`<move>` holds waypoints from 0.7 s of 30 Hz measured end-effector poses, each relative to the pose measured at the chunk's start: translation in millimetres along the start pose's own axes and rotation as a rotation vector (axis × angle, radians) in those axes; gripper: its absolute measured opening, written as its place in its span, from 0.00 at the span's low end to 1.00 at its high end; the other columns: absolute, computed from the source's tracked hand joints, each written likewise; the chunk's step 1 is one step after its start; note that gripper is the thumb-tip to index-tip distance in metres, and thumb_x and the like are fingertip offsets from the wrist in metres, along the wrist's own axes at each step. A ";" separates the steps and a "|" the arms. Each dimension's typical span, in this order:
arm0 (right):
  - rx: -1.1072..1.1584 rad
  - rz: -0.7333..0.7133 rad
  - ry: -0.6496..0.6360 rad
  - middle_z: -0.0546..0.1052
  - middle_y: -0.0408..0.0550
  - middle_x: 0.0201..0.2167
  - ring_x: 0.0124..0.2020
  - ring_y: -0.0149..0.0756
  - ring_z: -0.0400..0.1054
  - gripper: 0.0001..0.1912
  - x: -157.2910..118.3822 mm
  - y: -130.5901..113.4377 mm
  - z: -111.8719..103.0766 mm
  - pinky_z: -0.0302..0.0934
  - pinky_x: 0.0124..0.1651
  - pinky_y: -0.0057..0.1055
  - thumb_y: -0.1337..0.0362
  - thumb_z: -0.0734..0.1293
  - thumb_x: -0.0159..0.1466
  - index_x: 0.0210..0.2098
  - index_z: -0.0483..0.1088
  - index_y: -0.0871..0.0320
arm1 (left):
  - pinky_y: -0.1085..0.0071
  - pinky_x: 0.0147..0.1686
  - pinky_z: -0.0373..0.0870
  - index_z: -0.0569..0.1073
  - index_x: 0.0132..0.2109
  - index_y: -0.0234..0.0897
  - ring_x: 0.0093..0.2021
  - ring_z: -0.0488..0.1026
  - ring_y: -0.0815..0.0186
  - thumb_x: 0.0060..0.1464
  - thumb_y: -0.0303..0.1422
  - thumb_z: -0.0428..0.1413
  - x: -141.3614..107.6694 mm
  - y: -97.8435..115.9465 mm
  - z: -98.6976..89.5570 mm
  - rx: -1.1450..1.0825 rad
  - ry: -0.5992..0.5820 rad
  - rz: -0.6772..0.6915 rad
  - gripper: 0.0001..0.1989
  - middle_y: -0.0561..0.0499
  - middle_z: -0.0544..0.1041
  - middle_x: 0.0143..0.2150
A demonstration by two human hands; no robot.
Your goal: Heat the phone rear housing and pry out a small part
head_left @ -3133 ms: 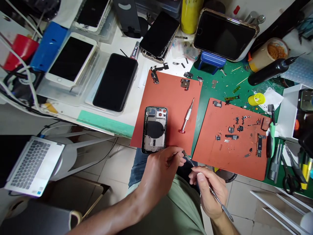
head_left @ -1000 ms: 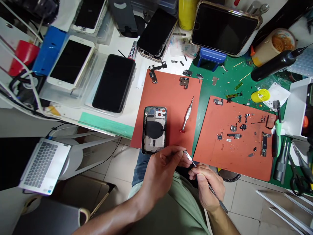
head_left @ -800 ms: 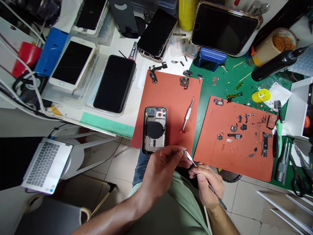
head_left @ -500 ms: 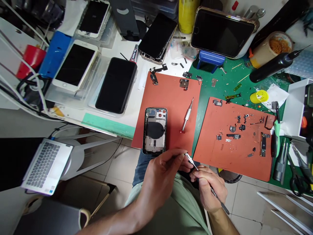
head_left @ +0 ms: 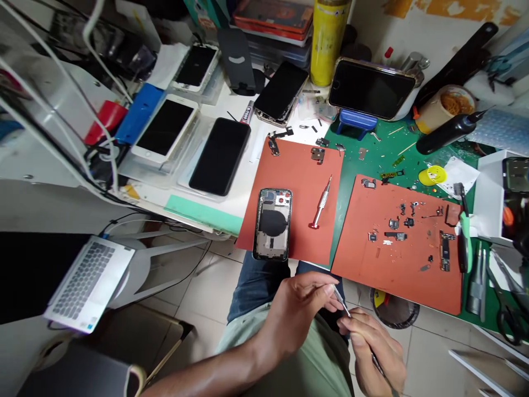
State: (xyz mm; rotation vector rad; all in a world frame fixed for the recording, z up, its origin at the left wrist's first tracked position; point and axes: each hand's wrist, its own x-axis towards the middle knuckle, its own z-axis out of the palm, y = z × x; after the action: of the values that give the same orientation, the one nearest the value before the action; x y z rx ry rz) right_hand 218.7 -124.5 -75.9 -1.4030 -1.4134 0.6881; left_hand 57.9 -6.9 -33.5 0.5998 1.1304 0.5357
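Note:
Over my lap, my left hand [head_left: 308, 300] pinches a small, pale, strip-shaped part [head_left: 339, 295] between thumb and fingers. My right hand [head_left: 374, 347] grips a slim metal tool [head_left: 378, 364] with a dark handle end; its tip meets the small part. Whether it is a pair of tweezers or a pry tool I cannot make out. Beyond my hands, an open phone housing [head_left: 273, 251] lies on the left red mat [head_left: 306, 182], its inside facing up with a round black patch. To its right rests a silver screwdriver [head_left: 321, 204] with a red end.
Several tiny phone parts lie on the right red mat [head_left: 355, 253], near a circuit board [head_left: 445, 251]. A brush [head_left: 463, 220], scissors [head_left: 510, 320] and a yellow cup [head_left: 432, 175] stand or lie at the right. Phones, including a black one [head_left: 220, 157], occupy the left.
The view has shifted, so the bench appears further right and lower at the left. Both hands sit lower in view, further from the mat edge, still holding the small part and the tool.

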 end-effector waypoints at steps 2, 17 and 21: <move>-0.031 0.010 0.024 0.84 0.48 0.35 0.35 0.42 0.81 0.14 -4.5 -0.1 -2.0 0.79 0.41 0.40 0.71 0.66 0.72 0.50 0.82 0.54 | 0.63 0.41 0.84 0.85 0.41 0.35 0.34 0.85 0.59 0.59 0.41 0.68 -0.2 -4.5 -0.2 -0.012 0.011 0.008 0.13 0.46 0.86 0.31; 0.236 0.164 0.071 0.85 0.48 0.36 0.33 0.38 0.81 0.14 12.2 13.1 24.7 0.79 0.34 0.34 0.70 0.66 0.75 0.56 0.79 0.53 | 0.68 0.33 0.82 0.78 0.39 0.36 0.30 0.84 0.62 0.65 0.42 0.65 19.3 -33.8 -8.7 -0.098 0.234 0.220 0.13 0.50 0.84 0.30; 0.211 0.153 0.046 0.85 0.48 0.35 0.32 0.38 0.81 0.13 16.4 15.7 28.8 0.79 0.33 0.34 0.70 0.66 0.75 0.54 0.79 0.54 | 0.69 0.35 0.82 0.78 0.38 0.38 0.31 0.84 0.62 0.66 0.40 0.65 22.7 -42.3 -7.8 -0.073 0.267 0.267 0.11 0.51 0.85 0.30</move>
State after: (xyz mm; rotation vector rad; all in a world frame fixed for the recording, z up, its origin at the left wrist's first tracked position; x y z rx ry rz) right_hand 201.5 -99.3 -96.1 -1.3594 -1.1692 0.8722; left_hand 62.0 -21.1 -79.8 0.6324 1.2836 0.9038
